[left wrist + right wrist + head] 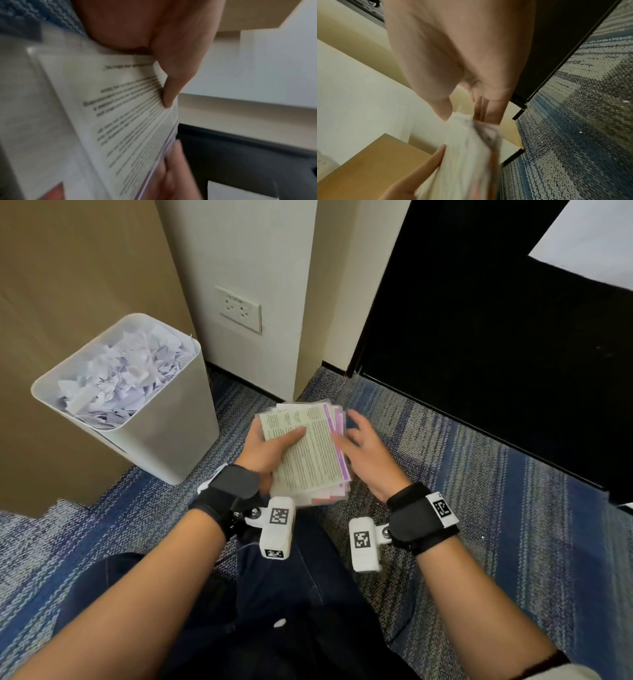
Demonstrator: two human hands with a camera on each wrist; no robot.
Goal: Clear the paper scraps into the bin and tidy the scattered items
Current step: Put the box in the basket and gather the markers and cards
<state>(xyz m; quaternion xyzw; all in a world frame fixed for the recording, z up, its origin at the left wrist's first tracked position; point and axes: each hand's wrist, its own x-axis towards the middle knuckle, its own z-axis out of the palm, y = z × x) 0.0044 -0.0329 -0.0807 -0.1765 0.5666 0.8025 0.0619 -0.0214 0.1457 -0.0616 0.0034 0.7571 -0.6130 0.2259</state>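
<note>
A stack of printed sheets and cards (310, 457), some with purple edges, is held above the carpet. My left hand (272, 446) grips it from the left, thumb pressed on the top page (128, 121). My right hand (361, 440) lies against the stack's right edge with fingers straight, touching the stack's side (467, 155). A white bin (164, 436) stands to the left, filled to the rim with crumpled paper scraps (120, 374). The undersides of the sheets are hidden.
Blue and grey striped carpet (513, 508) covers the floor. A brown cabinet panel (68, 268) stands behind the bin, and a white wall with a socket (238, 309) is beyond it. A dark door (479, 337) fills the right. My dark trousers (291, 594) are below.
</note>
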